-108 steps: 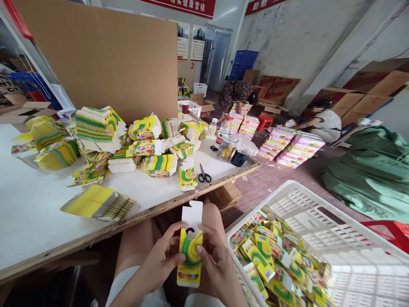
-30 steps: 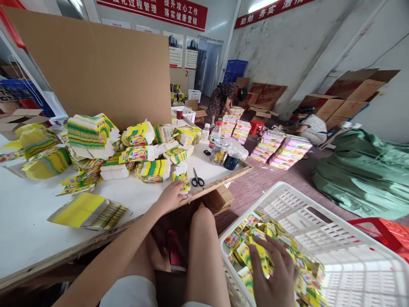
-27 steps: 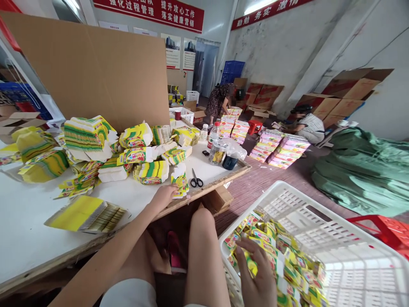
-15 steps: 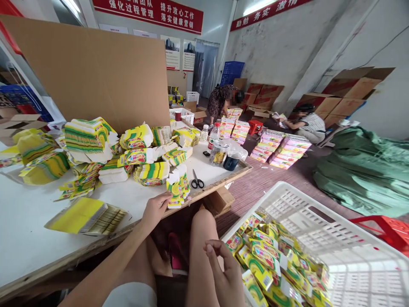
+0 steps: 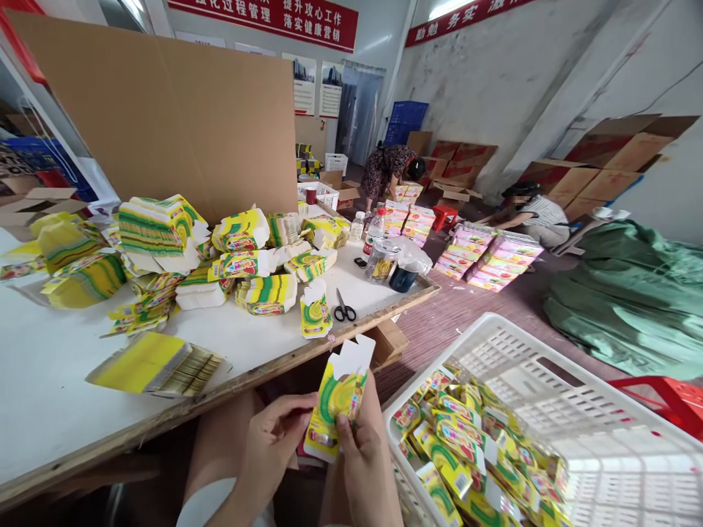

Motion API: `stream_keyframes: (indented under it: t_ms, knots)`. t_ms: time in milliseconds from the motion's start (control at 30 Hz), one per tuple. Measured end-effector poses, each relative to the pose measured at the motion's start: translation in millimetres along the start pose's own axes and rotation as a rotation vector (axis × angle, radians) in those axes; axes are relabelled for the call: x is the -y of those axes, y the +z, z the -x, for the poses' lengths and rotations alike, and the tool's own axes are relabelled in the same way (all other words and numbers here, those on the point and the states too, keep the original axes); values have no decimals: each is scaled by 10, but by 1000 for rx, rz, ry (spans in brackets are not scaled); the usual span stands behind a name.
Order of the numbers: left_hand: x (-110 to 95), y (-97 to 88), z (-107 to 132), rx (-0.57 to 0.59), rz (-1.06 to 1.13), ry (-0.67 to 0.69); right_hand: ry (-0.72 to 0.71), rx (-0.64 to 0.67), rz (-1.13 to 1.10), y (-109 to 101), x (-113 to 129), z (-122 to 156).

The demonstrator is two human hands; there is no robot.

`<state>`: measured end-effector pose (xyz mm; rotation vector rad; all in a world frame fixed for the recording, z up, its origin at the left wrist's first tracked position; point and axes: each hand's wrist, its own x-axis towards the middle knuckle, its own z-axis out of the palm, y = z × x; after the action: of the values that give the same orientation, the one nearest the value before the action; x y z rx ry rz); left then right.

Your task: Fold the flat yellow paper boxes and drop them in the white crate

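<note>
Both hands grip one flat yellow carton low in the frame's centre.
Left hand point(image 5: 274, 450) and right hand point(image 5: 359, 457) pinch the carton point(image 5: 336, 399) beside the basket point(image 5: 549, 380); a hard squeeze could crease its white flap.

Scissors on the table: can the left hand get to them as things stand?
Probably yes, once freed. The scissors lie uncovered near the table edge, just beyond a short stack of cartons. But the left hand and right hand both hold a flat carton.
</note>
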<state>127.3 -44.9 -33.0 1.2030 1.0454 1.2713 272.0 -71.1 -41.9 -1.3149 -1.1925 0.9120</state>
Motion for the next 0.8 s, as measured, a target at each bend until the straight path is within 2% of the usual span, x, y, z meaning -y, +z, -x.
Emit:
stream_keyframes:
  t_ms: [67, 167, 233, 300, 400, 600, 667, 800]
  knots:
    - [-34, -15, 6, -1, 111, -56, 69, 50, -166, 23, 40, 11]
    - [-88, -45, -60, 131, 171, -189, 166, 78, -374, 70, 50, 47]
    - [-106, -48, -98, 168, 146, -246, 215, 12, -447, 88, 31, 66]
    - [-109, -40, -112, 138, 151, -264, 275, -89, -497, 75, 17, 75]
    - [-105, -30, -90, 168, 255, -299, 341, -155, -530, 22, 22, 77]
    - [-80, -38, 31, 409, 629, -470, 381, -29, -622, 43, -76, 123]
    - [-68, -34, 47, 400, 671, -485, 370, -25, -619, 72, -132, 144]
    - [-58, 1, 19, 302, 613, -472, 309, 18, -497, 101, -154, 167]
